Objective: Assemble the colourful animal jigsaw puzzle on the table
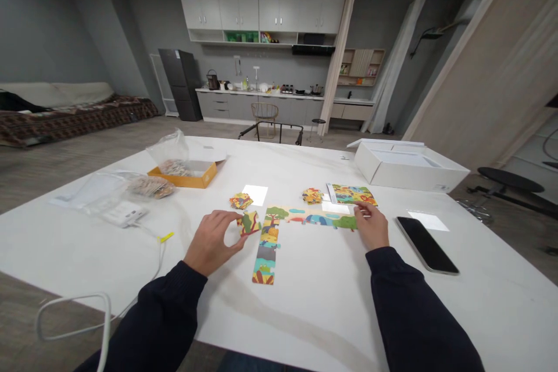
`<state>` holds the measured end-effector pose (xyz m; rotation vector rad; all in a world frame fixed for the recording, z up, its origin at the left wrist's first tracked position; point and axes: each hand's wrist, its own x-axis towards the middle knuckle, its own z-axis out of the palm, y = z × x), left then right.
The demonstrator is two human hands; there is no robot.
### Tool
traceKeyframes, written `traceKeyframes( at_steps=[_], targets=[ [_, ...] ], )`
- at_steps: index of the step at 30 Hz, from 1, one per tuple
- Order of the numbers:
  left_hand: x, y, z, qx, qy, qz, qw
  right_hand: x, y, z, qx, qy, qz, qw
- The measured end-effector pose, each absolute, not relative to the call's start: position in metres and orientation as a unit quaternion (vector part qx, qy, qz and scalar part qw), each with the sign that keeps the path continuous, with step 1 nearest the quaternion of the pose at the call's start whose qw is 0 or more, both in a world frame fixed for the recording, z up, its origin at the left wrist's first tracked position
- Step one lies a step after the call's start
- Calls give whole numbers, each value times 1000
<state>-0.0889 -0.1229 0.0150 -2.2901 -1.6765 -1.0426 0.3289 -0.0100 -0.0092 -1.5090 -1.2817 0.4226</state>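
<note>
My left hand (pixel 213 242) pinches a jigsaw puzzle piece (pixel 249 223), yellow with green and dark red shapes, between thumb and forefinger, just left of the joined pieces. These form a corner: a column of pieces (pixel 267 250) runs toward me and a top row (pixel 316 218) extends right, with trees and animals printed on it. At that row's right end, my right hand (pixel 371 225) has its fingers closed on the edge of the last piece (pixel 347 222). Two small piles of loose pieces, a left one (pixel 241 201) and a right one (pixel 313 195), lie beyond the row.
A printed picture card (pixel 352 194) lies behind my right hand. On the right are a phone (pixel 427 245) and a white box (pixel 410 165). To the left stand a yellow box (pixel 187 175), a bag of pieces (pixel 150 186) and a white device with a cable (pixel 126 215).
</note>
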Motion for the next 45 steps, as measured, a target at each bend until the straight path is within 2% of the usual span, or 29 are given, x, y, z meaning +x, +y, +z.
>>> traceKeyframes(
  at_steps=[2,5,8,14,20,40,45],
  targets=[
    [-67,-120,29,-783,-507,-355,60,304,-20,1,-539,-561,296,555],
    [-27,-101,46,-837,-426,-343,26,263,-38,14,-366,-624,502,473],
    [12,-78,55,-868,-377,-325,-7,244,-48,17,-317,-611,578,439],
    [43,-59,40,-874,-353,-325,-73,266,-37,6,-407,-545,544,491],
    [42,-60,18,-844,-393,-345,-120,263,-40,2,-418,-591,504,470],
    [39,-52,7,-821,-410,-382,-107,265,-41,6,-386,-522,578,494],
    [39,-53,6,-808,-435,-383,-108,261,-45,9,-403,-569,513,501]
  ],
)
